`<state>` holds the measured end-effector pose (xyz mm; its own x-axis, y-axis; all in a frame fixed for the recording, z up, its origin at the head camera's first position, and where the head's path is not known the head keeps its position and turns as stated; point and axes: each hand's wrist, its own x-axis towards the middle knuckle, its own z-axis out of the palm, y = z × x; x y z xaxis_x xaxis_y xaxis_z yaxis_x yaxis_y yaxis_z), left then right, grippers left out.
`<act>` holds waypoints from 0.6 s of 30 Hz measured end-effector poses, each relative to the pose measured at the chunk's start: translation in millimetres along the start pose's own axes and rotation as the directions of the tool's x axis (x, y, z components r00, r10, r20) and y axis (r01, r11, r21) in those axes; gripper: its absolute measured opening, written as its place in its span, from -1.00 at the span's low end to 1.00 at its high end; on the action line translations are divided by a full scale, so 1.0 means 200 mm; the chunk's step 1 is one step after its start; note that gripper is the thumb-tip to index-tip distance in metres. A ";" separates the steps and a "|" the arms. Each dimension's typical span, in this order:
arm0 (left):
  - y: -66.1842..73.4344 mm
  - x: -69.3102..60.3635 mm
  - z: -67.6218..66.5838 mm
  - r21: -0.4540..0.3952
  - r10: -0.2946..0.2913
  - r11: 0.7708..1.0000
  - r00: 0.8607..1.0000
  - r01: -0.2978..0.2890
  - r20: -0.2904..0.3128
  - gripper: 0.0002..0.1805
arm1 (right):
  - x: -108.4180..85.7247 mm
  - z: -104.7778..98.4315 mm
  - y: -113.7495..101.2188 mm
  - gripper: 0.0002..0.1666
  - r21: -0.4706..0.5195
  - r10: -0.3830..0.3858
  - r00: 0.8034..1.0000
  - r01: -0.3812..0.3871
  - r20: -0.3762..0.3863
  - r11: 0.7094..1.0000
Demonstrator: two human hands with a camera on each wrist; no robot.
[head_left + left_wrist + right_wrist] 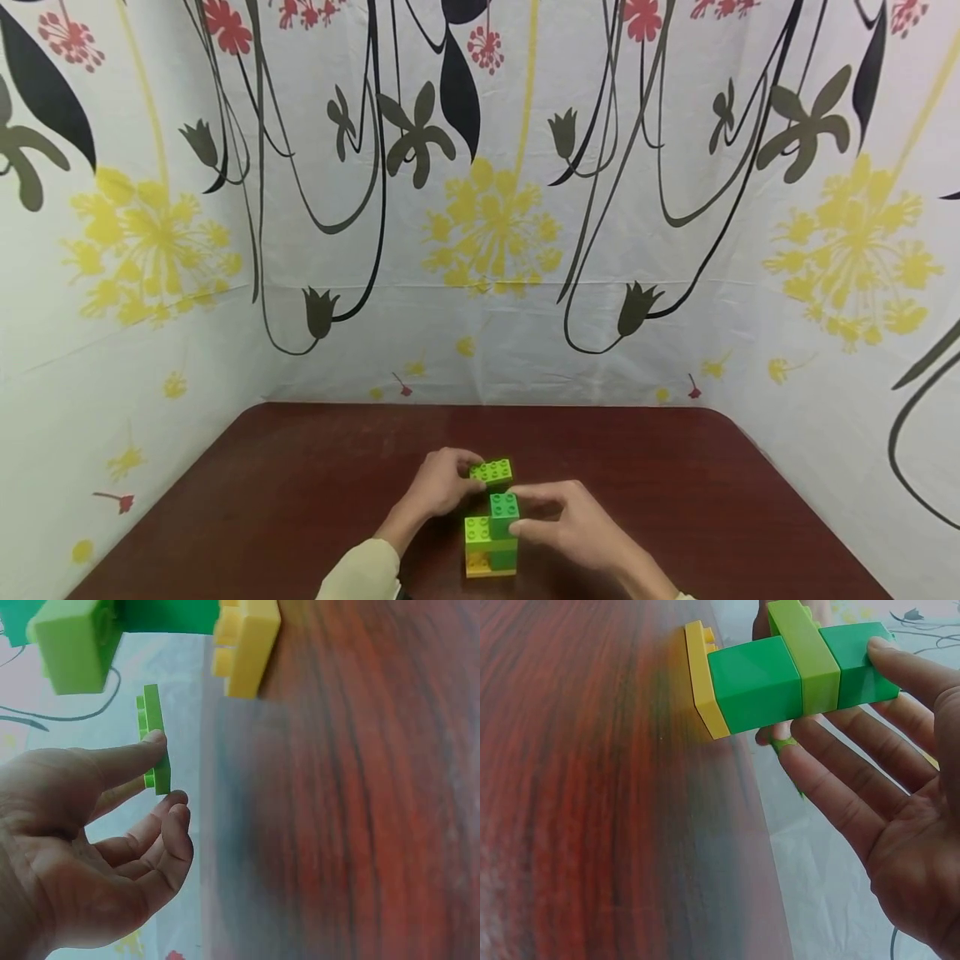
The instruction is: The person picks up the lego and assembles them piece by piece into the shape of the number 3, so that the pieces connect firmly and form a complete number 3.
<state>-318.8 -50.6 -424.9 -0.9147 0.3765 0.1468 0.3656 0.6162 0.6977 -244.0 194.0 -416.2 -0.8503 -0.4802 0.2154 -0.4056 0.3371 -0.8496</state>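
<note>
A stack of toy building bricks stands upright on the table, a flat yellow brick [705, 682] at its base. Above that come a green brick [754, 682], a wide light green brick [477, 532] and a smaller green brick [504, 505] on top. My right hand [577, 525] pinches that top brick, thumb on its near side. Beyond the stack, my left hand [442, 483] grips a loose light green brick [492, 472] at its left end. In the left wrist view this loose brick [154, 712] shows its studs and thin side, with the thumb against it.
The dark red-brown wooden table [337, 467] spreads to both sides of the hands. White cloth [487, 358] with printed flowers hangs behind and beside it. An orange-yellow part [477, 561] shows low in the stack's left side.
</note>
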 end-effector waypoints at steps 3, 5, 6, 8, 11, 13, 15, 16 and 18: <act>0.00 -0.02 -0.02 -0.013 -0.013 1.000 1.000 0.013 -0.023 -0.67 | 0.00 0.01 0.00 -0.45 -0.013 -0.016 1.000 0.016 -0.008 1.000; 0.01 -0.03 -0.03 -0.019 -0.017 1.000 0.999 0.016 -0.036 -0.67 | 0.00 0.01 0.00 -0.47 -0.018 -0.026 1.000 0.026 -0.013 0.999; 0.01 -0.04 -0.03 -0.022 -0.020 1.000 0.999 0.019 -0.041 -0.67 | 0.00 0.01 0.00 -0.48 -0.022 -0.031 0.999 0.030 -0.015 0.999; 0.02 -0.05 -0.04 -0.027 -0.024 0.999 0.998 0.023 -0.053 -0.66 | 0.00 0.01 0.00 -0.50 -0.030 -0.035 0.999 0.035 -0.020 0.999; 0.03 -0.07 -0.06 -0.037 -0.034 0.999 0.997 0.031 -0.063 -0.65 | 0.00 0.01 0.00 -0.52 -0.036 -0.040 0.999 0.039 -0.025 0.999; 0.03 -0.08 -0.07 -0.053 -0.044 0.998 0.997 0.041 -0.062 -0.64 | 0.00 0.01 0.00 -0.51 -0.032 -0.040 0.999 0.039 -0.026 0.999; 0.04 -0.09 -0.08 -0.067 -0.052 0.997 0.997 0.048 -0.059 -0.64 | 0.00 0.01 0.00 -0.51 -0.024 -0.036 0.999 0.035 -0.024 0.999; 0.05 -0.10 -0.08 -0.073 -0.056 0.996 0.997 0.052 -0.058 -0.64 | 0.00 0.01 0.00 -0.52 -0.020 -0.032 0.999 0.032 -0.022 0.999; 0.05 -0.12 -0.09 -0.078 -0.057 0.996 0.997 0.052 -0.059 -0.64 | 0.00 0.01 0.00 -0.52 -0.020 -0.025 0.999 0.024 -0.024 1.000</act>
<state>-296.8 -65.2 -408.4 -0.9426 0.2994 0.1480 0.3028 0.5795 0.7566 -243.5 192.8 -417.6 -0.8476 -0.4692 0.2477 -0.4328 0.3415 -0.8343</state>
